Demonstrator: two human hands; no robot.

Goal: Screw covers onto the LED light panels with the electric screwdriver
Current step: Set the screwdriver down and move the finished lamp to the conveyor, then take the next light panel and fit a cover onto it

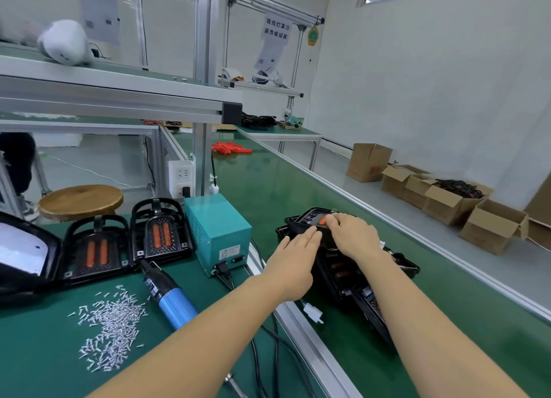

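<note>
On belt (pixel 298 188) by rail: left hand (pixel 293 257) flat, right hand (pixel 353 236) fingertips pinching LED panel (pixel 310 218); open belt beyond.

Two hands (pixel 293 248), two orange-strip panels (pixel 95 248) at left, one screwdriver (pixel 167 293) — screws (pixel 110 329) too many to count.

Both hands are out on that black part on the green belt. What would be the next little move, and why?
Probably lift that black panel off the belt and bring it over to the mat. The left hand lies flat on it and the right hand curls over its top, while the electric screwdriver and the screw pile both lie untouched on the mat beside two panels.
</note>
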